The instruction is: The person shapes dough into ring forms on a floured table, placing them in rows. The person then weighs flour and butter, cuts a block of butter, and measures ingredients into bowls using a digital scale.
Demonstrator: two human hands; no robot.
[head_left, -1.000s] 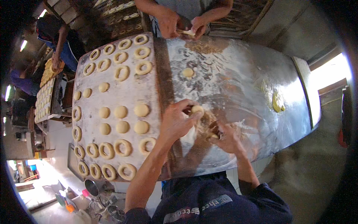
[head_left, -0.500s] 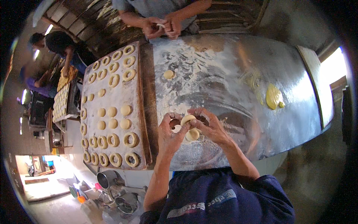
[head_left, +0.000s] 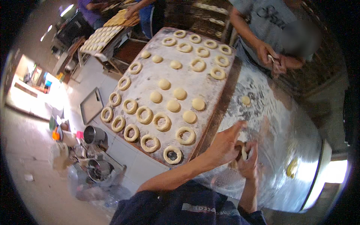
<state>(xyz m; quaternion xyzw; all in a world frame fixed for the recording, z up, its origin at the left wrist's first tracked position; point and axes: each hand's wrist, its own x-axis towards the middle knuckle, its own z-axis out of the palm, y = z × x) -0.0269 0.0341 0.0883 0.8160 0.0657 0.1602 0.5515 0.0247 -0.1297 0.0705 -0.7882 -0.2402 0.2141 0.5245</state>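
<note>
My right hand (head_left: 248,162) is closed around a pale piece of dough (head_left: 244,152) above the floured metal table (head_left: 275,165). Beside it, my left hand (head_left: 226,142) has its fingers stretched out past the dough and its thumb close to it. Whether the dough piece has a hole through it is partly hidden by my fingers. To the left of my hands lies a floured board (head_left: 198,88) with several dough rings (head_left: 185,135) and several round dough balls (head_left: 173,105). A single dough ball (head_left: 245,100) rests on the flour beyond my hands.
Across the table a co-worker in a grey shirt (head_left: 258,22) handles a small dough piece. A yellow lump (head_left: 292,167) lies on the table's right part. Metal pots (head_left: 94,135) and an empty tray (head_left: 92,105) are low at left. Other people work by a dough-filled tray (head_left: 101,39).
The view has swung left, so the board now sits mid-picture. My left fingers have gone from holding the dough to stretched out; the dough stays in my right hand.
</note>
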